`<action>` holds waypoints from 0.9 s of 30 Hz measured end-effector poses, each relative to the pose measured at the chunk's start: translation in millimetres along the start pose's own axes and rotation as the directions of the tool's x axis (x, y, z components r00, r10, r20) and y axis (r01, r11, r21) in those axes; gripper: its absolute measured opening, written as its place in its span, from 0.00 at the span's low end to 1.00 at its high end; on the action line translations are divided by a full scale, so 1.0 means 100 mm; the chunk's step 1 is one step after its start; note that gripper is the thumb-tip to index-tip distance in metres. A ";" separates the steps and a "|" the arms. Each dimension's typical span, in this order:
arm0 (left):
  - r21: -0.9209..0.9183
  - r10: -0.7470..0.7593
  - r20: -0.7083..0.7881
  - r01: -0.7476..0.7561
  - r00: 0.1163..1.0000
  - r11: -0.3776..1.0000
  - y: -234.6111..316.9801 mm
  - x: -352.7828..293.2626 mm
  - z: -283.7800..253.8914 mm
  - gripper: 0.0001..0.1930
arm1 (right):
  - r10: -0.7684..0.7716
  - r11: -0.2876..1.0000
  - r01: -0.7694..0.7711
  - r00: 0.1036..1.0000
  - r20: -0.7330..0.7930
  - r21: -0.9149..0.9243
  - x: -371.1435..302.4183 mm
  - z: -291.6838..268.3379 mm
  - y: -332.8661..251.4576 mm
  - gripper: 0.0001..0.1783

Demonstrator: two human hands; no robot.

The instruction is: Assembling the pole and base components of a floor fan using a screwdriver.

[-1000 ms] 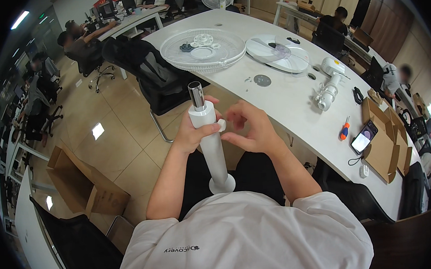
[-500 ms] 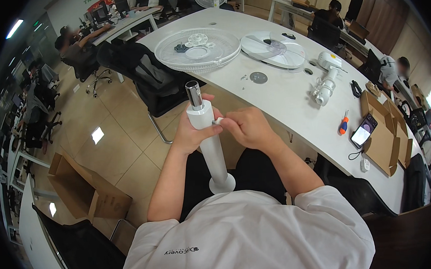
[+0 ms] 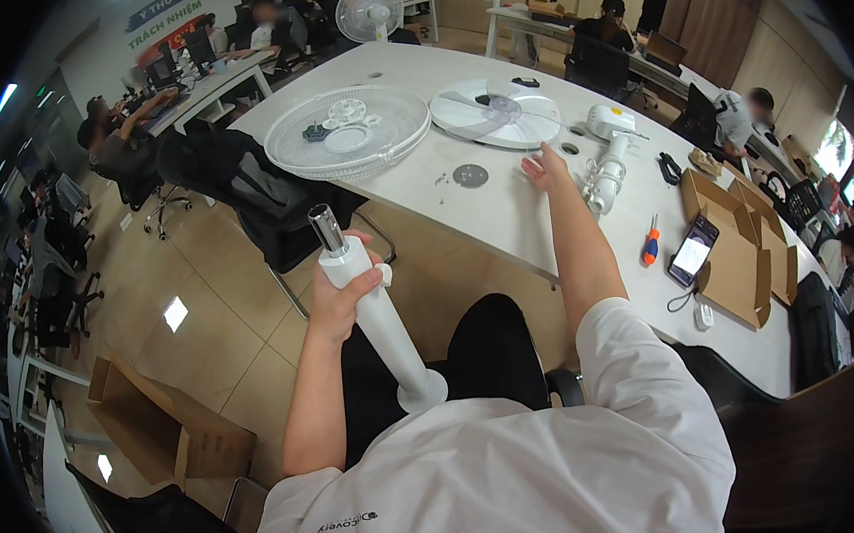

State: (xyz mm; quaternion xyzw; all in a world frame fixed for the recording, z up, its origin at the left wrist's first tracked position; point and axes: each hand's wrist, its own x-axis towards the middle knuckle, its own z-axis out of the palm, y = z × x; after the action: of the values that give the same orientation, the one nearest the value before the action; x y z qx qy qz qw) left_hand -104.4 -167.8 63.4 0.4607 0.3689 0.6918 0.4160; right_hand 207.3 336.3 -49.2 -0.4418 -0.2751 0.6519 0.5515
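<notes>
My left hand is wrapped round the upper part of a white fan stand pole, which leans left with its round foot in my lap. From the top of the pole sticks a chrome inner tube. A small white knob juts from the pole's side by my left thumb. Stretched out over the table, my right hand has its fingers apart and nothing in them. It is near the white fan blade and left of the white fan motor head with its neck.
The white table bears a fan grille, an orange and blue screwdriver, a phone and an opened cardboard box. A larger carton stands on the floor at left. An office chair sits by the table; people work farther off.
My right hand has let go of the knob on the pole and reached forward over the table, opening. My left hand has tilted the pole's top to the left. The view has shifted slightly.
</notes>
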 end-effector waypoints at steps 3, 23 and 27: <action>0.010 0.008 -0.013 -0.008 1.000 1.000 -0.01 0.03 -0.03 0.29 | 0.046 0.998 -0.049 0.997 0.066 0.047 0.37 0.00 -0.03 0.26; 0.009 -0.034 -0.046 0.035 0.998 0.999 -0.06 0.09 -0.12 0.27 | -0.032 0.923 -0.125 0.917 0.399 0.363 -0.69 2.27 0.68 0.22; 0.007 -0.032 -0.058 0.032 0.998 0.999 -0.05 0.06 -0.15 0.28 | 0.034 0.978 -0.110 0.922 0.385 0.178 -0.86 2.79 0.99 0.23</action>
State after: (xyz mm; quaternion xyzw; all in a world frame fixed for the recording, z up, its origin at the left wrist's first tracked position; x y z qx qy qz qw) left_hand -118.6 -161.8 56.6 0.4362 0.3911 0.6966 0.4142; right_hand -85.4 266.0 18.2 -0.2605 -0.2946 0.7689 0.5041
